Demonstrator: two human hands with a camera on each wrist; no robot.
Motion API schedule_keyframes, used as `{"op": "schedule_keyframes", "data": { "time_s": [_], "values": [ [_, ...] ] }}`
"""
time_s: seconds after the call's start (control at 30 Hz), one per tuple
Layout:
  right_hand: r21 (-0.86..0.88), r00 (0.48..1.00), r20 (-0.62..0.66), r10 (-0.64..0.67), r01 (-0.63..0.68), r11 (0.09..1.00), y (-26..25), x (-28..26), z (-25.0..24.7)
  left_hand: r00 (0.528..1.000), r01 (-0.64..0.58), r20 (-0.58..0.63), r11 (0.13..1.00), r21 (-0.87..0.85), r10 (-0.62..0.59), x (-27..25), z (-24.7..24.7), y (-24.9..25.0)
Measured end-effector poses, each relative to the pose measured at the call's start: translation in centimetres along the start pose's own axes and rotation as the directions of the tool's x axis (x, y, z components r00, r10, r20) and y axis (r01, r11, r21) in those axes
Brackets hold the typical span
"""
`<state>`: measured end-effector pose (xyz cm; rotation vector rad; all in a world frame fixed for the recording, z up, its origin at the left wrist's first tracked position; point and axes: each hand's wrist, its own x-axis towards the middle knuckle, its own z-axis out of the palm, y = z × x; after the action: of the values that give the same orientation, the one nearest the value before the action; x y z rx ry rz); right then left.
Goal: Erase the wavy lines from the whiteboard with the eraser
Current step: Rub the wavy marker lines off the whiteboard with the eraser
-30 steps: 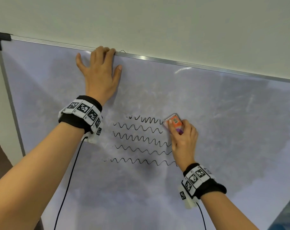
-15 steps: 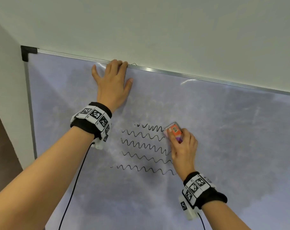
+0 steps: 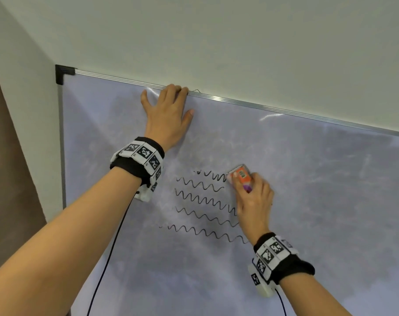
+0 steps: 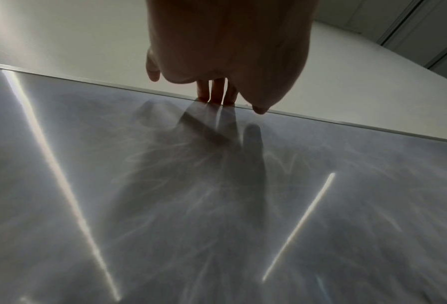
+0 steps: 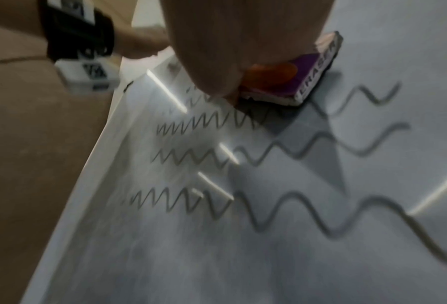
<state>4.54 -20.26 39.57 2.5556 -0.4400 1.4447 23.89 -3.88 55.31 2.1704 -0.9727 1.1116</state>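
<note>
Five black wavy marker lines (image 3: pixel 205 202) sit stacked on the glossy, grey-smudged whiteboard with its thin aluminium frame (image 3: pixel 330 201), and the small rectangular eraser with an orange-and-purple printed top (image 3: pixel 239 175) is pressed flat against the board at the right-hand end of the topmost line. The person's right hand (image 3: pixel 254 205) grips the eraser from below, fingers curled round its sides; the right wrist view shows the dark felt face down on the surface and the thumb against the eraser's near edge. The person's left hand (image 3: pixel 169 116) lies flat and spread on the board near the top rail, its fingertips (image 4: pixel 218 92) reaching the frame, holding nothing.

The eraser looks light and stiff in its body with a soft pad underneath, so it should need steady pressure rather than force. Holding it by the two long sides, as here, seems the sound place, since that keeps the pad level. The board looks slick, and the eraser could skid if it is tilted onto an edge. All five lines appear largely intact, so the erasing seems barely begun.

No container shows in any view.
</note>
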Motion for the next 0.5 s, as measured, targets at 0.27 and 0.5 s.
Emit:
{"op": "schedule_keyframes", "data": {
  "time_s": [0.27,0.5],
  "values": [
    [-0.026,0.997,0.075,-0.034,0.036,0.999,-0.8,-0.3,0.1,1.0,-0.006,0.008,1.0,-0.006,0.006,-0.1,-0.2,-0.1],
    [-0.027,0.989,0.126,-0.072,0.076,0.997,-2.2,-1.9,1.2,1.0,0.002,0.014,1.0,-0.016,-0.002,-0.1,-0.3,0.0]
  ]
}}
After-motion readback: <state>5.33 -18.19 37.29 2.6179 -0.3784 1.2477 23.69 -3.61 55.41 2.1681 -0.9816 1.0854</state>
